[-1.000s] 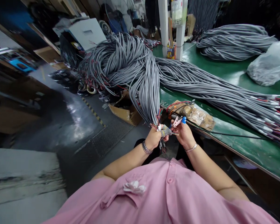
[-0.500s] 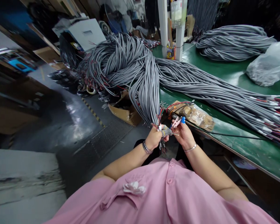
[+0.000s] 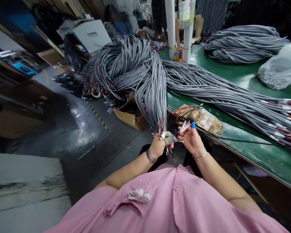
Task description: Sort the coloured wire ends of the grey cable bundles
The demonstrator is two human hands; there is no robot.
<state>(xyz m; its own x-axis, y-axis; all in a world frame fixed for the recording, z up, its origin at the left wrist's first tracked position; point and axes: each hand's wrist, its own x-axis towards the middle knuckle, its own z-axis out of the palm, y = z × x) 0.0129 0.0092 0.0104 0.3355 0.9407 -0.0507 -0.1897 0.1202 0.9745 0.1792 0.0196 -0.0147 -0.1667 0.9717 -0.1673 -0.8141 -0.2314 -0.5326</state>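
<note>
My left hand [image 3: 158, 147] is closed around the end of a grey cable [image 3: 163, 135], with a worn grey covering over its thumb. Thin coloured wires [image 3: 161, 124] fan out above the fist, and a few more point across to the right. Between the fingers of my right hand [image 3: 194, 141] is a small pink clip-like tool [image 3: 185, 127]; a blue cover sits on one fingertip. The tool's jaws and the wire tips near it are too small to make out. A hanging bundle of grey cables [image 3: 153, 94] comes down to my left hand.
Along the green table [image 3: 247, 77] lies a long bundle of grey cables [image 3: 223, 94]. A taped wooden block [image 3: 206, 120] rests at its near edge. Behind are a cable coil [image 3: 244, 43], a plastic bag [image 3: 280, 69] and a white post [image 3: 170, 29]. A cardboard box [image 3: 129, 116] stands below.
My hands have moved slightly apart, the right one drawing a little to the right with the pink tool. The coloured wires above my left hand have shifted left.
</note>
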